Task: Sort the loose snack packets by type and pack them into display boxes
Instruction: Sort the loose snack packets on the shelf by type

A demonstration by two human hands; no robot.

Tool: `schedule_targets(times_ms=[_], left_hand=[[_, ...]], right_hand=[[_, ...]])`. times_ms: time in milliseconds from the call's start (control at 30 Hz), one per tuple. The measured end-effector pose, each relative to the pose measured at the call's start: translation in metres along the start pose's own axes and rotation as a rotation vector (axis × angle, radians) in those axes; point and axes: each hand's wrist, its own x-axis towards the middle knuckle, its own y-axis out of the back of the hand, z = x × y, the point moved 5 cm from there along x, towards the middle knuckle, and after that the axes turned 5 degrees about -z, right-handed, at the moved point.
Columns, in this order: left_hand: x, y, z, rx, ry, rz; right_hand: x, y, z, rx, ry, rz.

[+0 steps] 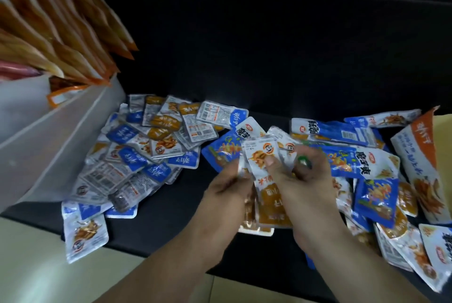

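Observation:
Loose snack packets lie on a black surface point(171, 217). A heap of small blue-and-white packets point(137, 156) spreads at the left; larger blue packets point(352, 158) lie at the right. At the middle, my left hand point(225, 195) and my right hand point(300, 180) together hold a stack of orange-and-white packets point(264, 156), the right thumb pressing on the top packet. An orange-and-white display box point(420, 163) lies at the far right, its open end facing away from me.
A white bin point(61, 131) at the left holds upright orange packets point(73, 45). A cream ledge point(36, 266) runs along the near edge. The black surface behind the packets rises like a sofa back point(269, 33).

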Motion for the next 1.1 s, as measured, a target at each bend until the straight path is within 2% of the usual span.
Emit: schedule_targets(times_ms=[133, 233, 333, 400, 633, 700, 767, 833, 933, 1033, 1100], left_hand=[[-0.005, 0.007, 0.007, 0.075, -0.025, -0.037], [-0.01, 0.028, 0.013, 0.09, -0.035, -0.021], [-0.008, 0.065, 0.01, 0.108, -0.04, 0.109], [-0.004, 0.092, 0.016, 0.119, -0.056, 0.235], [0.021, 0.187, 0.074, 0.409, -0.205, 0.614], [0.024, 0.208, 0.079, 0.648, -0.183, 0.683], [0.02, 0.21, 0.078, 1.049, -0.11, 0.709], [0.013, 0.194, 0.078, 1.271, -0.188, 0.747], [0.011, 0.156, 0.072, 1.329, -0.428, 0.688], [0.025, 0.105, 0.051, 1.286, -0.546, 0.443], [0.034, 0.066, 0.038, 1.259, -0.543, 0.221]], right_hand=[[-0.008, -0.032, -0.008, -0.198, 0.156, -0.117], [-0.012, -0.059, -0.001, -0.298, 0.113, -0.217], [-0.004, -0.083, 0.003, -0.273, 0.017, -0.314], [0.003, -0.1, 0.002, -0.359, -0.009, -0.41], [0.019, -0.154, -0.035, -0.617, 0.155, -0.501], [0.023, -0.157, -0.038, -0.691, 0.183, -0.501], [0.023, -0.152, -0.038, -0.769, 0.215, -0.472], [0.023, -0.137, -0.034, -0.797, 0.211, -0.428], [0.02, -0.101, -0.027, -0.794, 0.21, -0.361], [0.017, -0.057, -0.027, -0.827, 0.21, -0.274], [0.018, -0.025, -0.025, -0.901, 0.206, -0.189]])
